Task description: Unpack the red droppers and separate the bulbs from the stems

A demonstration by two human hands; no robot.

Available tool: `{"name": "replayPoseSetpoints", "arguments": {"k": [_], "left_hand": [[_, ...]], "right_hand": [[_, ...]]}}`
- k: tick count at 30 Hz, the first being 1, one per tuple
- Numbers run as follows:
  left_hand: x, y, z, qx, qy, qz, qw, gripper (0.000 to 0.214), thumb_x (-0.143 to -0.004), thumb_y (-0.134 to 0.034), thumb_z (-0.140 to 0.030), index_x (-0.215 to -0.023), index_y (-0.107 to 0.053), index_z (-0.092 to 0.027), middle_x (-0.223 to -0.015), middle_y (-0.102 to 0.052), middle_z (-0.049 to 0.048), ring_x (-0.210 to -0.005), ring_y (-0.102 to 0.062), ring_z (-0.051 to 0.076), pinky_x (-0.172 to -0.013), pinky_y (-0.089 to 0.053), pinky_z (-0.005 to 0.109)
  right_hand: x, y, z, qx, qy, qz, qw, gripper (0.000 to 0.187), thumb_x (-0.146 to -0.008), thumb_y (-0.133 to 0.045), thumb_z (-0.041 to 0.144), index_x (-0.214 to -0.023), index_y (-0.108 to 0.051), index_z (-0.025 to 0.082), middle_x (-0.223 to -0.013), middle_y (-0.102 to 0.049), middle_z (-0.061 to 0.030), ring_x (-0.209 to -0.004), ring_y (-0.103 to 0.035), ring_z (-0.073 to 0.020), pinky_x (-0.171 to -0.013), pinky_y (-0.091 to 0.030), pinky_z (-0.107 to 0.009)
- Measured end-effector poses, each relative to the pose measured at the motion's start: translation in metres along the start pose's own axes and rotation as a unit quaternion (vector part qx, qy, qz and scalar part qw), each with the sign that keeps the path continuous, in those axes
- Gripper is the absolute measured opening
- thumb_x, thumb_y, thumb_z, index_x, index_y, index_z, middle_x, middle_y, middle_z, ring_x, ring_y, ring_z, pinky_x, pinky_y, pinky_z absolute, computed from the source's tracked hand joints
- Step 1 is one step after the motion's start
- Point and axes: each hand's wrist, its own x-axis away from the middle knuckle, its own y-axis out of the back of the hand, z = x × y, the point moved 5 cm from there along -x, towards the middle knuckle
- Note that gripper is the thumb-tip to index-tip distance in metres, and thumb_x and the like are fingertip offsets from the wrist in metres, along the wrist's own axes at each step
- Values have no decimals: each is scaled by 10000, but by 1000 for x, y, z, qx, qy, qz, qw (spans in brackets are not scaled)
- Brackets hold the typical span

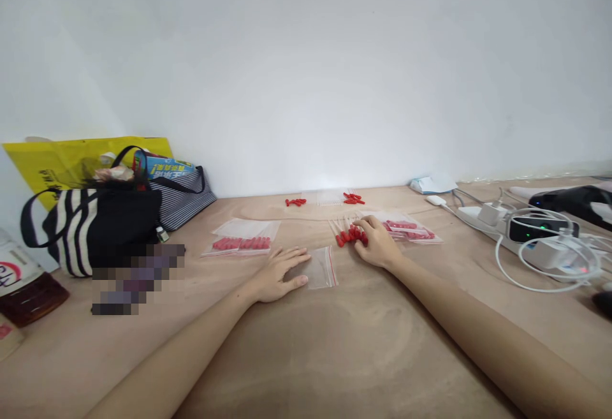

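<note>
My left hand (pixel 280 273) lies on the table with its fingers spread, its fingertips at the left edge of a flat clear zip bag (pixel 321 267) with a red seal line. To the right and farther back, my right hand (pixel 377 243) curls its fingers and thumb round the red ends of several thin pale sticks (pixel 352 234), side by side on the table. How many it grips is hidden by the fingers. Filled zip bags of red pieces lie on both sides: the left bags (pixel 241 240) beyond my left hand, the right bags (pixel 411 231) just past my right hand.
Loose red pieces (pixel 296 202) and another red cluster (pixel 354 199) lie near the wall, beside a clear bag (pixel 329 198). Bags (pixel 115 227) and a bottle (pixel 29 285) stand at left. A power strip (pixel 482 221) with white cables (pixel 502 266) and a tissue pack (pixel 433 184) are at right.
</note>
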Motion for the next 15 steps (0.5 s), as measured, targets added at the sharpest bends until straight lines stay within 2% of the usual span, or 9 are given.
{"name": "replayPoseSetpoints", "arguments": {"k": [5,9,12,15], "left_hand": [[1,0,1,19,0,-20,1000,457,-831,-360,-473,-1229,-415,-256,-1346,-349,48,-1247,-276,201,-1032,-158,438],[-2,5,3,64,6,-77,995,415,-840,-362,-424,-1181,-465,-211,-1254,-465,57,-1159,-400,180,-980,-292,348],[-11,11,9,101,29,-114,988,379,-814,-410,-408,-1093,-520,-177,-1127,-557,65,-1030,-502,177,-889,-378,304],[-25,14,19,106,71,-123,984,402,-733,-516,-418,-1039,-538,-158,-1056,-583,75,-944,-532,191,-815,-409,299]], "right_hand": [[0,1,5,37,26,29,999,169,-695,-489,182,-853,-548,198,-845,-547,-57,-822,-494,-201,-731,-368,-317],[1,6,8,54,8,3,999,215,-710,-513,242,-917,-535,188,-846,-567,-61,-847,-491,-219,-753,-348,-344],[3,8,20,30,23,-12,999,201,-727,-505,247,-917,-536,188,-865,-566,-62,-850,-494,-213,-754,-355,-345],[7,6,41,-31,69,2,997,171,-750,-487,240,-905,-536,186,-876,-553,-65,-841,-499,-191,-752,-380,-324]]}}
